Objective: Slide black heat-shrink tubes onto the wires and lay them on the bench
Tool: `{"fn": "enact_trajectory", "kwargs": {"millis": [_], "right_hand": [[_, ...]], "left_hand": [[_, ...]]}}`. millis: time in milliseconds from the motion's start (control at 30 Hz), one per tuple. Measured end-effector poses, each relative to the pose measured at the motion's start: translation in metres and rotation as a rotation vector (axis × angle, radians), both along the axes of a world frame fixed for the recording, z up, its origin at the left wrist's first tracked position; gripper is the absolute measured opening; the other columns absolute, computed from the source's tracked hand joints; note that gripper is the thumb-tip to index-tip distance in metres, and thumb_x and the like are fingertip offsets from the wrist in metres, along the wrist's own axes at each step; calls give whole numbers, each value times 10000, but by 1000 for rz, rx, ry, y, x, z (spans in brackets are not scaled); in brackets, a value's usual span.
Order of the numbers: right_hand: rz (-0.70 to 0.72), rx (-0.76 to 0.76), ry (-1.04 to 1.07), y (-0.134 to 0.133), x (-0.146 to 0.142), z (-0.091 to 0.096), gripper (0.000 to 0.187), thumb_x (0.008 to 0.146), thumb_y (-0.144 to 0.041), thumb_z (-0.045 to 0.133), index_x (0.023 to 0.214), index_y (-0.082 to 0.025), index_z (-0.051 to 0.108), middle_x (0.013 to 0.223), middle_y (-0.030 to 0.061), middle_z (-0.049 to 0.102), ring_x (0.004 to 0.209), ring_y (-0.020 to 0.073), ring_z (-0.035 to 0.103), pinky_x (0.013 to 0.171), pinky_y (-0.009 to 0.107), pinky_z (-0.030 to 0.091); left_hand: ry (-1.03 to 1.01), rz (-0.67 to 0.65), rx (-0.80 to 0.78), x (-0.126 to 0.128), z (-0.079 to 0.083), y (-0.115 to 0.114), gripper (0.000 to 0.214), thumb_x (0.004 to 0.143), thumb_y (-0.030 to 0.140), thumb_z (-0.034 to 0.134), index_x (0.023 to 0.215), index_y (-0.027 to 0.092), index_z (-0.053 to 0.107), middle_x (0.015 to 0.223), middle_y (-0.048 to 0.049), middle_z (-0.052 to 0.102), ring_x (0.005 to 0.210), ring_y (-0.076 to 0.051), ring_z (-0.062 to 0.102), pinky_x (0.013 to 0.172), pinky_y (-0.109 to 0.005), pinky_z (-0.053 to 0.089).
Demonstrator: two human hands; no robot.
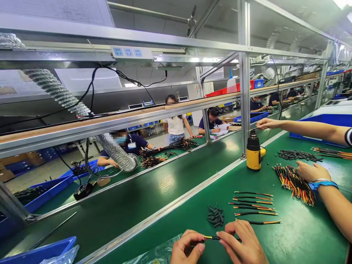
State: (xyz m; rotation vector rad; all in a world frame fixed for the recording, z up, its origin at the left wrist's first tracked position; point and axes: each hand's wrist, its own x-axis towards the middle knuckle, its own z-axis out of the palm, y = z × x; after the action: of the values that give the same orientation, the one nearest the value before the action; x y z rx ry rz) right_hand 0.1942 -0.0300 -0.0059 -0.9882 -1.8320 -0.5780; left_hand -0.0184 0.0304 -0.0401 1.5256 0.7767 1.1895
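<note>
Bridging both hands (187,248) (243,242) (pinched) is a wire (210,237).

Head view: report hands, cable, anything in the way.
Left hand and right hand pinching one thin cable, yellow showing between them. Small black pieces piled just beyond, clear of both hands. Nothing seen in the way.

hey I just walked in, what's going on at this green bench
The person's left hand and right hand hold a thin wire between them over the green bench. Just beyond lie a pile of black tubes and some wires laid in a row. To the right, a co-worker has one hand near a yellow heat gun and the other hand at a wire bundle.
</note>
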Motion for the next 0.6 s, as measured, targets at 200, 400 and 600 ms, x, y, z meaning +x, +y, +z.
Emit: {"fn": "enact_trajectory", "kwargs": {"millis": [200, 400, 600], "right_hand": [[-19, 38, -28, 4, 1, -10, 221, 933, -98, 518, 1043, -207, 675, 755, 29, 638, 659, 156, 587, 669, 307, 456], [-19, 36, -17, 3, 0, -15, 215, 949, -105, 517, 1026, -208, 689, 740, 25, 639, 643, 152, 590, 669, 308, 446], [-43, 87, -128, -2, -4, 5, 253, 985, -82, 466, 1013, -178, 698, 702, 12, 655, 603, 131, 596, 659, 291, 433]], "left_hand": [[21, 35, -47, -1, 5, -2, 384, 685, 605, 806, 789, 236, 826, 781, -70, 735, 700, -197, 642, 672, -281, 491], [13, 57, -73, 0, 5, -3, 405, 653, 617, 818, 779, 233, 828, 769, -69, 733, 702, -209, 652, 661, -290, 499], [50, 83, -72, -3, 8, -5, 433, 663, 659, 791, 786, 245, 830, 786, -67, 718, 706, -200, 656, 649, -264, 490]]}}
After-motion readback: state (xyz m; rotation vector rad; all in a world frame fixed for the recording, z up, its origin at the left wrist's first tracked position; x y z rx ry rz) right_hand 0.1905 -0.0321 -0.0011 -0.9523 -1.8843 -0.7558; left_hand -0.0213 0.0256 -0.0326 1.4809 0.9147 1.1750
